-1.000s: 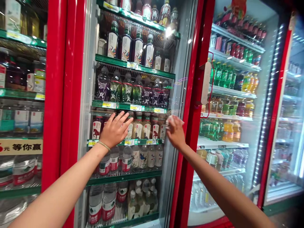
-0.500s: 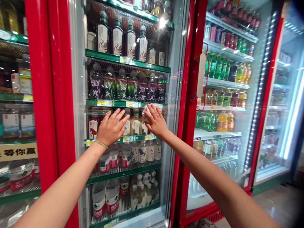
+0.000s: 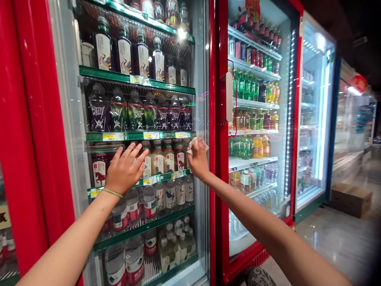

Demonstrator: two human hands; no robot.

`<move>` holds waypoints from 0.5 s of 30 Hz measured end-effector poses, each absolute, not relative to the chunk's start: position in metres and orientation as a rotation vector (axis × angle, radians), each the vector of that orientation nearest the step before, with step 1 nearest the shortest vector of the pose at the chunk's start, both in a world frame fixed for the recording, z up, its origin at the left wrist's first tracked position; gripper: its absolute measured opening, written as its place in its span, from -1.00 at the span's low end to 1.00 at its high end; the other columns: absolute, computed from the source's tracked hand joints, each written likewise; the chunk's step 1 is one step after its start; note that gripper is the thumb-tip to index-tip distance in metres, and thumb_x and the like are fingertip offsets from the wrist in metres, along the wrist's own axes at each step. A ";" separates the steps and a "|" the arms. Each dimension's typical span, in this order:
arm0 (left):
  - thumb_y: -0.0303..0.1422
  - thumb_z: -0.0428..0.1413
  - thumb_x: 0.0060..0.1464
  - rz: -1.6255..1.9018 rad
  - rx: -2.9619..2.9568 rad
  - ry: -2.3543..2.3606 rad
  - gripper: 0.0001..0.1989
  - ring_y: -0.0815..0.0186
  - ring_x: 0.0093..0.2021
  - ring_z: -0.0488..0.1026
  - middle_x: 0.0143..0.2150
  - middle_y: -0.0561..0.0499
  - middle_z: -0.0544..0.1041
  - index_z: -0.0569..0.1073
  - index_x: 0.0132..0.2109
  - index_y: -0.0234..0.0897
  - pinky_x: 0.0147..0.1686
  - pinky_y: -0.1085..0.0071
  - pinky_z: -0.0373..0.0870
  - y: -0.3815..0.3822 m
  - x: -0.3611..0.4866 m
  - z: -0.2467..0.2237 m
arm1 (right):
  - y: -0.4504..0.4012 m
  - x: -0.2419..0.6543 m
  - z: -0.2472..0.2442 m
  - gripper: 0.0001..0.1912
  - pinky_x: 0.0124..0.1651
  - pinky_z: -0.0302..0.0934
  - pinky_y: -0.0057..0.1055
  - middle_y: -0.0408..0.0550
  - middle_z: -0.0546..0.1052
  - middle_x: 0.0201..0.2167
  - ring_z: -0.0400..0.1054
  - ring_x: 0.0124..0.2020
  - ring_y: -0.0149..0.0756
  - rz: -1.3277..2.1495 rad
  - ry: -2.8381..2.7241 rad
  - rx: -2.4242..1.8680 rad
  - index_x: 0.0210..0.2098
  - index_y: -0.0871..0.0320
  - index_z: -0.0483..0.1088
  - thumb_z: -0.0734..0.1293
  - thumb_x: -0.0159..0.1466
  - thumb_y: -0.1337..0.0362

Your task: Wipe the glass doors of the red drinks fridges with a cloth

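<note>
My left hand (image 3: pixel 125 169) lies with fingers spread against the glass door (image 3: pixel 200 115) of a red-framed drinks fridge, in front of a row of bottles. A thin band circles that wrist. Farther right, my right hand (image 3: pixel 198 159) presses a crumpled white cloth or tissue (image 3: pixel 193 145) to the same glass, near the door's right side. Its fingers are bent over the cloth, which is partly hidden under them. Behind the glass, dark bottles (image 3: pixel 143 57) and sports-cap bottles (image 3: pixel 135 111) stand on green-edged shelves (image 3: pixel 137 80).
A pale handle-like block (image 3: pixel 229 96) with a red cord hangs on the red frame (image 3: pixel 220 190) to the right. Beyond it stands another lit fridge with cans and bottles (image 3: pixel 262 147). A cardboard box (image 3: pixel 351 200) sits on the floor at far right.
My right hand has moved rightward across the glass with the cloth, toward the door frame, and its fingers are more curled. The left hand stays flat on the glass. The view has turned right.
</note>
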State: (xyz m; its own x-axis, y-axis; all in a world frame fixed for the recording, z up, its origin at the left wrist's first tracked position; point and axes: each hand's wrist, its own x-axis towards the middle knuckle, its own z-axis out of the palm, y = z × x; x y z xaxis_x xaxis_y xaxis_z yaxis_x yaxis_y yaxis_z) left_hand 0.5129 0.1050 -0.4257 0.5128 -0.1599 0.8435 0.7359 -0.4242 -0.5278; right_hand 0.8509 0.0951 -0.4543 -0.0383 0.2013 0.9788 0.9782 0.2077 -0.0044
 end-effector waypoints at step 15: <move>-0.37 0.13 0.26 -1.094 -1.733 -0.494 -0.35 -0.07 0.40 0.30 0.37 -0.20 0.40 0.24 0.45 -0.08 0.39 -0.12 0.16 0.106 0.513 -0.425 | 0.099 0.911 -0.446 -0.40 0.52 -0.08 0.18 0.01 -0.05 0.55 -0.23 0.57 -0.11 -1.018 -1.474 -1.190 0.46 0.00 -0.04 0.11 0.47 0.09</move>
State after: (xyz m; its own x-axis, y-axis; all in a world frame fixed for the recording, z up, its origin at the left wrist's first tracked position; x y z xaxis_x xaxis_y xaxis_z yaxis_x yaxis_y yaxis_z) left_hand 0.5134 0.1064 -0.4254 0.5097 -0.1547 0.8463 0.7369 -0.4292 -0.5222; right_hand 0.9112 0.0992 -0.4457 -0.0735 0.1906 0.9789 0.9830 0.1797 0.0388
